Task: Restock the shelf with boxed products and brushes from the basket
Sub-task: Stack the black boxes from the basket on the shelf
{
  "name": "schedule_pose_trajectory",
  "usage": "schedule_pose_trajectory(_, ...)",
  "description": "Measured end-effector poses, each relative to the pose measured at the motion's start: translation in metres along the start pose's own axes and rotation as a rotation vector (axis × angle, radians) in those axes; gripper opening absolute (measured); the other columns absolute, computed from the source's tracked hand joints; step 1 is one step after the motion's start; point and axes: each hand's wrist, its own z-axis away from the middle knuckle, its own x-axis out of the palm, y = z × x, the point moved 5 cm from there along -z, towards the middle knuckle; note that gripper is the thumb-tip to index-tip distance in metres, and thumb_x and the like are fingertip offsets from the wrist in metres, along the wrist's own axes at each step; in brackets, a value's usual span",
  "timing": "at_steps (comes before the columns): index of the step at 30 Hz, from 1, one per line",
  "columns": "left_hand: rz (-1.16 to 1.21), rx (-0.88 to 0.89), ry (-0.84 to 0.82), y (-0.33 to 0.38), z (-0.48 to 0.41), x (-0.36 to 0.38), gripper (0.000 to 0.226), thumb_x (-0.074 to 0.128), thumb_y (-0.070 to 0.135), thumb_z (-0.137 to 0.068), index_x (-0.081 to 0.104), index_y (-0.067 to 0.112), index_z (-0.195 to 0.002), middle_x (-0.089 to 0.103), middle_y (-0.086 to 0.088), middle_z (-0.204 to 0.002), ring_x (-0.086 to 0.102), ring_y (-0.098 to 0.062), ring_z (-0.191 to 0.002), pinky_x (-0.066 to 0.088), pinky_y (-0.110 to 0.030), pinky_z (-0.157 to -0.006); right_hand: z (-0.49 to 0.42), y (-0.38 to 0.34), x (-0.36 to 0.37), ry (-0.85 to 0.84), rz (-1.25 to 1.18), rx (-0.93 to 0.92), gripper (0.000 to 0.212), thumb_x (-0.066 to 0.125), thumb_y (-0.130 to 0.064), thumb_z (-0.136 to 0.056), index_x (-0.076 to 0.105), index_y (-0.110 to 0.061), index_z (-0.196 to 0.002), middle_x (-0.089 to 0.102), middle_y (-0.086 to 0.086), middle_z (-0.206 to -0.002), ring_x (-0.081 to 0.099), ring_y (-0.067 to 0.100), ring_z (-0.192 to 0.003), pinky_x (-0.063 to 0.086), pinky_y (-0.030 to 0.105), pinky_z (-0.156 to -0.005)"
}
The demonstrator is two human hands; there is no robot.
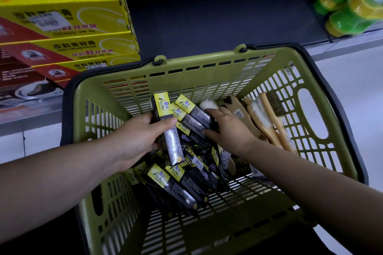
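Cardboard, thin and glossy, is what I handle here: long black-and-yellow boxes (pixel 178 180) lie in a heap in the basket (pixel 207 58). My left hand (pixel 134 141) grips one box (pixel 173 147) around its upper half, with the thumb across the front and the fingers behind it. My right hand (pixel 228 130) is just beside it. Its fingers (pixel 213 112) are curled over a pair (pixel 190 113) lying side by side, with the thumb below; I judge this as a pinch on both. The brushes (pixel 267 118) lean on the basket wall, just beyond the right fingers.

I expect the boxes to be light and stiff, but easy to dent, and the glossy face looks slippery. So I would hold them across the narrow sides near the middle, not at an end flap. The brushes are wood and hard; I would take them at the handle, not at the soft bristles. The shelf (pixel 217 16) is dark, well beyond both hands.
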Motion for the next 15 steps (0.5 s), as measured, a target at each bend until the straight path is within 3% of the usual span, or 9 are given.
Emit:
schedule_pose_trajectory(3, 0.012, 0.007, -0.012, 0.002, 0.001, 0.002, 0.036, 0.065, 0.037, -0.066, 0.052, 0.029, -0.098, 0.056, -0.006, -0.132, 0.047, -0.019, -0.124, 0.031, -0.047, -0.110, 0.003, 0.001, -0.004, 0.005, -0.039, 0.018, 0.052, 0.065, -0.034, -0.084, 0.049, -0.016, -0.130, 0.050, 0.008, -0.117, 0.049, 0.023, -0.109, 0.044, 0.034, -0.094)
schedule_pose_trajectory(7, 0.009, 0.006, -0.004, 0.003, 0.002, 0.002, 0.050, 0.066, 0.038, -0.061, 0.051, 0.022, -0.106, 0.053, -0.007, -0.135, 0.044, -0.020, -0.128, 0.029, -0.048, -0.111, 0.019, 0.009, -0.009, -0.048, -0.452, 0.217, 0.030, 0.059, -0.023, -0.085, 0.047, -0.014, -0.111, 0.057, 0.003, -0.086, 0.054, 0.016, -0.072, 0.044, 0.029, -0.062)
schedule_pose_trajectory(9, 0.031, 0.011, -0.005, 0.003, 0.001, 0.001, 0.054, 0.067, 0.035, -0.064, 0.046, 0.021, -0.111, 0.053, -0.007, -0.136, 0.043, -0.018, -0.128, 0.028, -0.048, -0.112, 0.031, 0.006, -0.012, -0.010, -0.659, 0.261, 0.034, 0.058, -0.020, -0.086, 0.042, -0.012, -0.115, 0.059, 0.005, -0.081, 0.055, 0.019, -0.070, 0.047, 0.037, -0.066)
schedule_pose_trajectory(12, 0.078, 0.024, -0.022, 0.004, -0.001, 0.003, 0.051, 0.067, 0.031, -0.068, 0.037, 0.027, -0.109, 0.059, -0.003, -0.129, 0.048, -0.013, -0.120, 0.029, -0.044, -0.111, 0.043, -0.018, -0.014, -0.023, -0.784, 0.206, 0.039, 0.061, -0.025, -0.085, 0.040, -0.017, -0.117, 0.064, 0.008, -0.088, 0.063, 0.027, -0.077, 0.052, 0.047, -0.078)
schedule_pose_trajectory(14, 0.106, 0.020, -0.052, 0.005, 0.000, 0.007, 0.037, 0.067, 0.031, -0.065, 0.047, 0.034, -0.097, 0.070, 0.003, -0.110, 0.058, -0.010, -0.108, 0.038, -0.038, -0.105, 0.048, -0.041, -0.008, -0.110, -0.847, 0.120, 0.037, 0.059, -0.033, -0.088, 0.039, -0.019, -0.116, 0.061, -0.003, -0.088, 0.062, 0.011, -0.074, 0.054, 0.037, -0.075)
schedule_pose_trajectory(15, 0.114, 0.014, -0.067, 0.005, 0.002, 0.008, 0.031, 0.066, 0.031, -0.065, 0.055, 0.026, -0.094, 0.073, 0.005, -0.100, 0.063, -0.011, -0.101, 0.043, -0.035, -0.099, 0.050, -0.052, -0.004, -0.148, -0.808, 0.069, 0.038, 0.056, -0.036, -0.089, 0.037, -0.019, -0.118, 0.060, -0.011, -0.087, 0.059, 0.001, -0.073, 0.053, 0.029, -0.074)
